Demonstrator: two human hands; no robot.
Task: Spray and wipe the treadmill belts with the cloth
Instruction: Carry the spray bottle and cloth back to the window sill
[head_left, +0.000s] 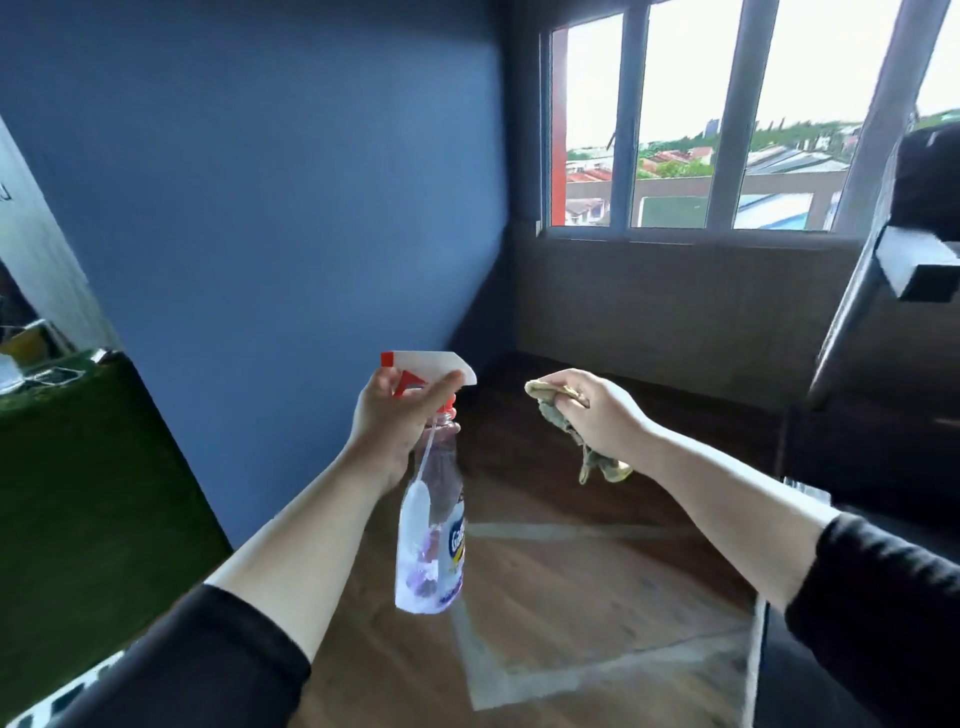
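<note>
A: How far along does the job look?

B: Barely begun, by the look of it. The person's left hand (389, 415) has its grip wrapped round the neck of the spray bottle (431, 545), with a finger lying across the red trigger. No mist shows at the nozzle.

A: And the cloth?

B: The cloth (605, 470) is to the right of the bottle, at about the height of its neck. It is bunched in the clenched grip of the right hand (602, 410), with a tail hanging below the fist. It touches nothing else.

A: Where is the treadmill?

B: The treadmill (852, 322) stands well to the right of the bottle, a dark frame at the edge of view. Its belt cannot be made out clearly. Directly beyond the bottle is only the wooden floor (571, 597), so both spraying and wiping seem still to come.

A: Can any writing be read?

B: The bottle's label starts with "Ga" in white on blue. The rest is blurred.
</note>
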